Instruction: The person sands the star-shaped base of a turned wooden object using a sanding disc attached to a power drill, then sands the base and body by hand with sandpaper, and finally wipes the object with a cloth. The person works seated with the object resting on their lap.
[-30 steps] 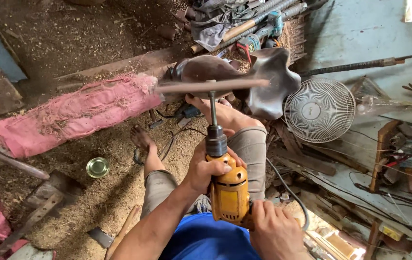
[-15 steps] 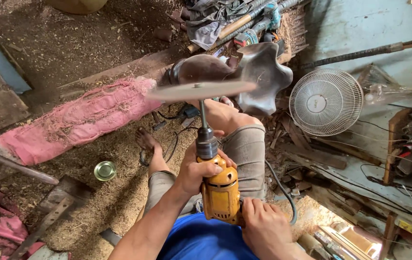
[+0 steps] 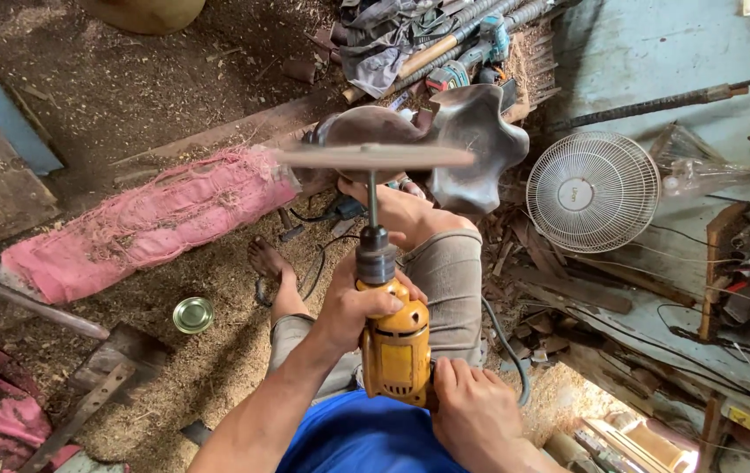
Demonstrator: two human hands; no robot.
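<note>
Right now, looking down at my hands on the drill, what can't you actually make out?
- Head view: where the sanding disc meets the dark carved wooden piece; the disc covers the spot.
- Drill trigger: under the right hand.
- Left hand fingertips: wrapped behind the drill.
- Disc surface: seen edge-on, blurred.
- Fan blades: behind the grille.

The floor (image 3: 130,105) is dirt covered with sawdust and wood chips. A long pink cloth roll (image 3: 143,223) lies on it. Just below the roll sits a small round tin lid (image 3: 193,314). Far to the right of the roll stands a white fan (image 3: 592,191), against a pale blue wall (image 3: 655,52). Scrap wood (image 3: 568,289) lies under the fan. Above the roll, a heap of tools and rags (image 3: 428,44) rests. Light falls bright on the wall.
</note>
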